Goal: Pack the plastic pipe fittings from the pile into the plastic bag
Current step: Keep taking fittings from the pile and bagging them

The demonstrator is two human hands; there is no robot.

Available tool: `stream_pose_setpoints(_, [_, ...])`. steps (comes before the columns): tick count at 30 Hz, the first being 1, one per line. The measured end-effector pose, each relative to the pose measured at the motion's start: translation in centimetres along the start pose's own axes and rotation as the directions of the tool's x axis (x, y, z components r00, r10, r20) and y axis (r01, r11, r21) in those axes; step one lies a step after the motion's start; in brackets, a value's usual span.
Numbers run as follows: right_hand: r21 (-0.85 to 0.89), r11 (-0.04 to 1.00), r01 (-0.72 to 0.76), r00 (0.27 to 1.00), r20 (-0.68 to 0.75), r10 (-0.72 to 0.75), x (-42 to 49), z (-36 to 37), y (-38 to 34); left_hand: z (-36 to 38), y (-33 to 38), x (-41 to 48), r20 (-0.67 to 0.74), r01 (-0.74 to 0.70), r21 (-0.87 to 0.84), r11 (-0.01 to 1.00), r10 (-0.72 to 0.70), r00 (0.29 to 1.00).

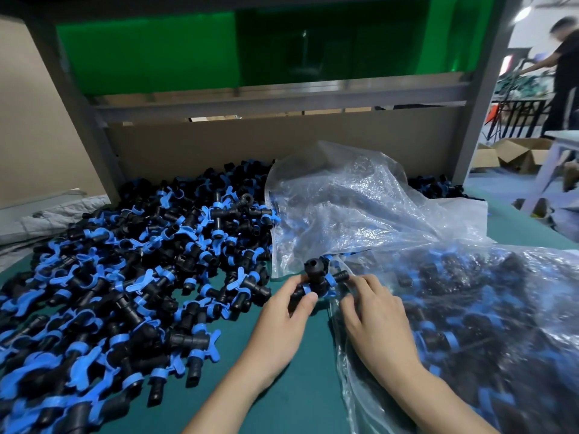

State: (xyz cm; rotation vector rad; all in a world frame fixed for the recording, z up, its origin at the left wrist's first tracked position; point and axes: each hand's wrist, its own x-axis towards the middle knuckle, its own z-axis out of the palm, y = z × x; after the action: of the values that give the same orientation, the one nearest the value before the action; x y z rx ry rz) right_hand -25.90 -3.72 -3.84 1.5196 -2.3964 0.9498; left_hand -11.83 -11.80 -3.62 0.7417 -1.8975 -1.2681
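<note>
A clear plastic bag (488, 311), already bulging with black and blue fittings, lies on the dark green tabletop (291, 389). At the bag's mouth the left-hand grip (282, 314) holds a black plastic tee pipe fitting with blue clip rings (316, 281), thumb and fingers curled round its lower end, so the fitting sits just at the bag's opening with one arm pointing into it. The right-hand grip (376, 311) rests on the bag's film beside the mouth, fingers bent down over the edge; whether they pinch the film I cannot tell. Left of the bag spreads the big loose pile of black and blue plastic pipe fittings (125, 277), its nearest pieces just beside the held fitting. Behind the bag rises a crumpled heap of clear plastic film (360, 205), and beyond that stands a brown cardboard sheet (282, 142) under a grey metal frame (275, 100). Far to the bag's right, a blurred person in dark clothes (564, 73) stands at another bench.
</note>
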Motion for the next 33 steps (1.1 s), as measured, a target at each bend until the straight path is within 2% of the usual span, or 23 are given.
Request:
stream_pose_setpoints(5, [0.053,0.999,-0.010,1.000,-0.014,0.011,-0.04,-0.01,-0.10,0.17,-0.02,-0.03,0.016,0.014,-0.008,1.000,-0.014,1.000])
stream_pose_setpoints(9, [0.042,0.999,-0.005,1.000,-0.007,0.005,-0.05,0.00,0.16,0.23,-0.50,0.25,-0.034,0.027,-0.015,1.000,-0.028,0.999])
stream_pose_setpoints(15, [0.024,1.000,-0.010,1.000,0.017,0.010,-0.02,-0.05,0.16,-0.50,-0.52,0.41,-0.071,0.058,-0.226,0.972,-0.076,0.995])
stream_pose_setpoints(18, [0.012,1.000,-0.013,1.000,0.023,0.013,-0.05,-0.06,0.20,-0.66,-0.40,0.50,-0.089,0.057,-0.278,0.959,-0.085,0.992])
stream_pose_setpoints(23, [0.012,1.000,-0.012,1.000,0.028,0.012,-0.07,-0.13,0.16,-0.45,-0.40,0.59,-0.104,0.029,-0.268,0.963,-0.059,0.993])
stream_pose_setpoints(29, [0.032,0.999,-0.017,0.999,0.032,0.016,-0.09,-0.28,-0.03,-0.49,-0.65,0.62,-0.115,0.070,-0.302,0.951,-0.109,0.987])
stream_pose_setpoints(33, [0.018,0.999,-0.029,0.999,0.046,0.028,-0.10,-0.34,-0.04,-0.31,-0.54,0.73,-0.152,0.070,-0.260,0.963,-0.112,0.982])
